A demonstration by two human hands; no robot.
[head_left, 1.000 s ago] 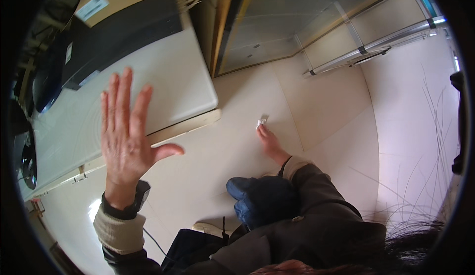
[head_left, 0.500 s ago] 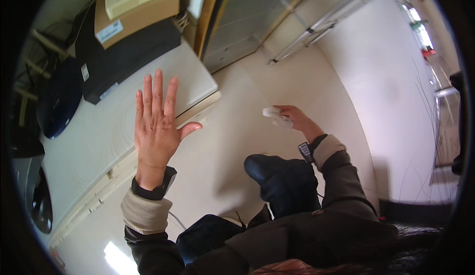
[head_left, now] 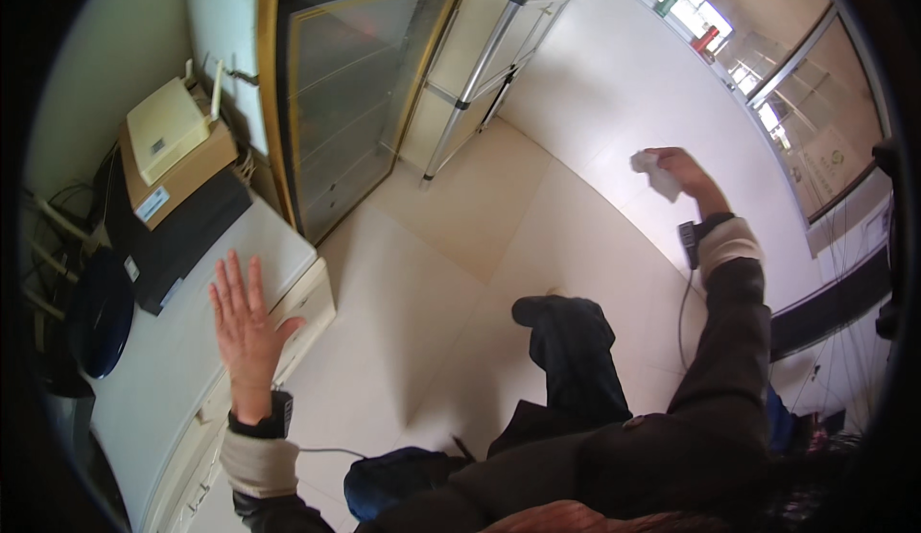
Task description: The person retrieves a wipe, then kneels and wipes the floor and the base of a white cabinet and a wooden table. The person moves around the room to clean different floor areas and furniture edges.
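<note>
My left hand (head_left: 247, 327) is spread with the palm down and fingers apart, over the edge of a white table (head_left: 182, 379); whether it touches the surface I cannot tell. Out to the right, my right hand (head_left: 683, 170) pinches a crumpled white tissue (head_left: 660, 180), which hangs from the fingers above the floor and in front of a white wall. Each wrist wears a dark band with a small device.
A pale router (head_left: 165, 130) sits on a cardboard box (head_left: 158, 197) atop a black case (head_left: 192, 255). Beyond the table stand a glass-doored cabinet (head_left: 360, 92) and a metal-framed rack (head_left: 477, 77). A white partition (head_left: 604, 72) runs along the right, below a window.
My view has swung toward the right, bringing the cabinet, rack and window further in. The right hand has moved outward and up with the tissue; the left stays spread at the table.
</note>
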